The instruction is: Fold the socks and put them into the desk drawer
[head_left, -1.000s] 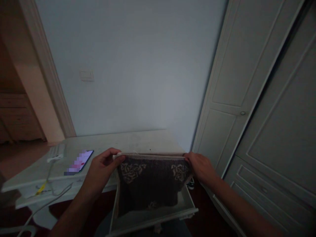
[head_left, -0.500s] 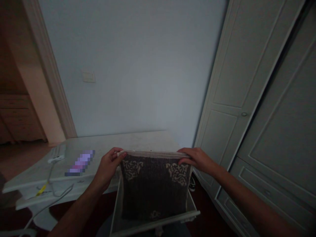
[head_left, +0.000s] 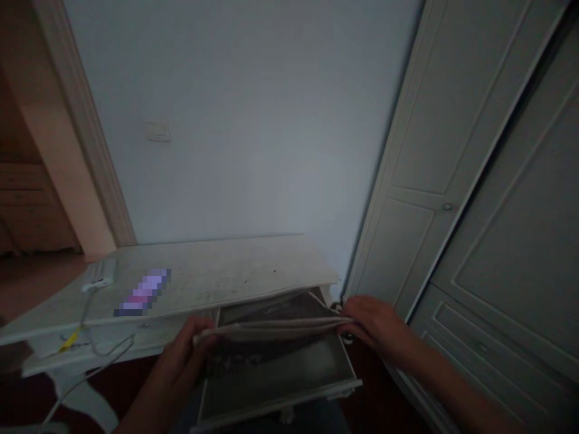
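Note:
A folded dark cloth [head_left: 275, 329] with a pale edge is stretched between my two hands above the pulled-out drawer [head_left: 289, 404]. My left hand [head_left: 187, 352] pinches its left corner, fingers closed. At the opposite corner, my right hand [head_left: 373, 328] grips it between thumb and fingers. The cloth's edge faces me, so most of its pattern is out of sight. Below it the grey inside of the drawer shows, and part of a dark patterned surface appears behind the edge.
The white desk [head_left: 217, 265] stands against the wall, with a pixelated phone-like object [head_left: 143, 292] and a white power strip [head_left: 100, 274] on its left part. A white cable [head_left: 97, 367] hangs in front. Closed wardrobe doors [head_left: 407, 241] rise at the right.
Both hands have lowered the cloth toward the drawer. Its patterned face, hanging upright before, has tipped out of view, and the drawer's inside now shows.

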The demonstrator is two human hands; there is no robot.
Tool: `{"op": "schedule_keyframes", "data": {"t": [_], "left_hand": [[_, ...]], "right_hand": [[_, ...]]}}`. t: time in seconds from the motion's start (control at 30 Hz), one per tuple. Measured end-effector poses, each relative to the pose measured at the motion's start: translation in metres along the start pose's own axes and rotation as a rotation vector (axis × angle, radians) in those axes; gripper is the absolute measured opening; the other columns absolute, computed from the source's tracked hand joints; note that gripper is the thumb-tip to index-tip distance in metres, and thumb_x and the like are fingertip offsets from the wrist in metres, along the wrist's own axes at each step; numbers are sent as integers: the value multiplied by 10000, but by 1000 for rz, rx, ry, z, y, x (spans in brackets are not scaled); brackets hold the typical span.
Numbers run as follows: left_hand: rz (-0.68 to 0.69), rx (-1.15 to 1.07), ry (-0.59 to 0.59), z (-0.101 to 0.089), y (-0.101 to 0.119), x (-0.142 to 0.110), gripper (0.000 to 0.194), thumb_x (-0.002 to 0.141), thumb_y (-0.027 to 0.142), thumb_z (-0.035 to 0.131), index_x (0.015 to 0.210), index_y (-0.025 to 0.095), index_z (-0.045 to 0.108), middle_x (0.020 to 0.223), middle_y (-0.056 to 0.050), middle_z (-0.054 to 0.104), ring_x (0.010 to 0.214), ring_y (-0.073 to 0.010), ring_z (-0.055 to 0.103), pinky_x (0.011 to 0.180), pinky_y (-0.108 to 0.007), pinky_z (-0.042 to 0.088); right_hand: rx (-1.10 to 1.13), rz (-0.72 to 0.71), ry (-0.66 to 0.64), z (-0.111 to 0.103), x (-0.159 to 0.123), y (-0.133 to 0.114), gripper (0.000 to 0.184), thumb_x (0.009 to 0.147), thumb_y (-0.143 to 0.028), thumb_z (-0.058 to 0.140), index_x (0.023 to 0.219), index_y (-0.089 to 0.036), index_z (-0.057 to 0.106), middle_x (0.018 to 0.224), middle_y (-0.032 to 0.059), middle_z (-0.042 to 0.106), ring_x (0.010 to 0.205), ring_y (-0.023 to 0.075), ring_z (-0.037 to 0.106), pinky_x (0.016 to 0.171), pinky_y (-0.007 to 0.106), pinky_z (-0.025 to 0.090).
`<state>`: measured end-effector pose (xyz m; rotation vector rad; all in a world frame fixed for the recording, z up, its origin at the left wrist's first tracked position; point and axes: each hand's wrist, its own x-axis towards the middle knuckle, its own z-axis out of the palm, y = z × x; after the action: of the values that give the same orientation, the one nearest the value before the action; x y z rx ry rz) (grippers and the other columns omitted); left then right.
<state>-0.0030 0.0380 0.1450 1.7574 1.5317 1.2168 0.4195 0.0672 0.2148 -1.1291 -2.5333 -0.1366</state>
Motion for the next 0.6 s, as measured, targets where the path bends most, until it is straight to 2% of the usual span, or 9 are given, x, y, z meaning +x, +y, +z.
{"op": "schedule_keyframes", "data": {"t": [0.03,0.1,0.13,0.2,0.3,0.4,0.47,0.53,0.6], "left_hand": [[-49,5,-79,9,-19,-11,428,988,677,484,1049,282,637,874,9,756,819,-215,718,727,-264,562],[-74,39,-226,28,-55,-26,399,997,627,442,1044,282,636,910,-3,784,862,-226,745,783,-270,571],[-94,77,-311,36,-70,-30,365,1005,579,426,1046,284,636,901,-4,792,854,-226,755,788,-270,570],[-129,170,-414,47,-85,-29,325,1017,461,390,1118,287,645,1024,-24,816,962,-227,774,874,-273,562],[-165,397,-458,52,-78,-9,368,1013,283,383,1275,294,642,1257,-51,794,1188,-228,735,1021,-298,527],[-33,742,-516,55,-53,19,506,940,86,428,1376,234,637,1428,-120,710,1345,-260,643,1159,-387,452],[50,910,-635,62,-40,35,527,923,32,434,1380,183,649,1406,-172,708,1347,-299,638,1166,-459,447],[67,952,-711,73,-37,47,492,916,17,459,1332,154,680,1338,-205,732,1315,-330,660,1135,-498,474],[51,947,-751,85,-41,52,457,886,5,504,1270,136,712,1293,-226,746,1279,-357,684,1102,-516,504]], "right_hand": [[42,47,-105,13,-10,-5,341,1089,-493,556,925,-223,686,898,44,738,805,200,684,721,286,449],[95,134,-303,40,-23,-11,256,1047,-451,649,934,-229,706,917,38,766,831,213,722,711,276,450],[106,170,-380,52,-26,-11,225,1029,-441,676,959,-231,720,934,43,780,856,228,740,714,277,453],[107,219,-479,73,-21,-6,209,1019,-435,678,1027,-235,740,986,67,800,934,266,761,743,289,469],[78,276,-494,95,8,11,266,1031,-452,631,1068,-214,746,1057,126,802,1043,318,758,834,342,508],[70,309,-490,121,44,27,247,929,-422,747,972,-179,759,1075,187,797,1083,376,747,900,430,536],[109,314,-510,145,62,30,219,740,-327,890,793,-172,745,967,190,803,1005,405,761,866,466,561],[183,313,-497,172,71,29,258,581,-223,937,628,-187,685,799,152,784,875,397,772,804,476,582],[307,302,-406,194,72,25,275,532,-174,921,566,-205,651,689,111,748,785,366,766,768,471,590]]}}
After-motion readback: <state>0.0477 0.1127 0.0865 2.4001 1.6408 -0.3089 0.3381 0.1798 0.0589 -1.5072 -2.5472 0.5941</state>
